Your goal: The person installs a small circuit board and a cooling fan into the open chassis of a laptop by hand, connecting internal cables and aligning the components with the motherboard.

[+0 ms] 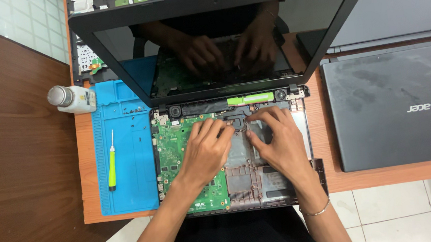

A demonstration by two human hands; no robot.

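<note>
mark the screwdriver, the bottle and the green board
screwdriver (112, 170): head view, on its yellow-green handle.
bottle (76, 100): head view, on its white body.
green board (172, 145): head view, on bare board left of the hands.

- An opened black laptop base with an exposed green circuit board (177, 149) is set at the middle of the light wooden table (91, 197), its dark screen (219, 33) raised behind it.
- Both hands are laid on the base: the left hand (206, 150) over the board, the right hand (278, 141) just beside it, their fingertips met near the hinge side.
- A blue rubber work mat (128, 184) is spread left of the base, partly under it.
- A green-handled screwdriver (112, 165) is laid on the mat.
- A small white bottle with a metal cap (72, 99) is lying behind the mat's left corner.
- A closed dark grey laptop (394, 107) is placed right of the base; another, seemingly closed, is behind it.
</note>
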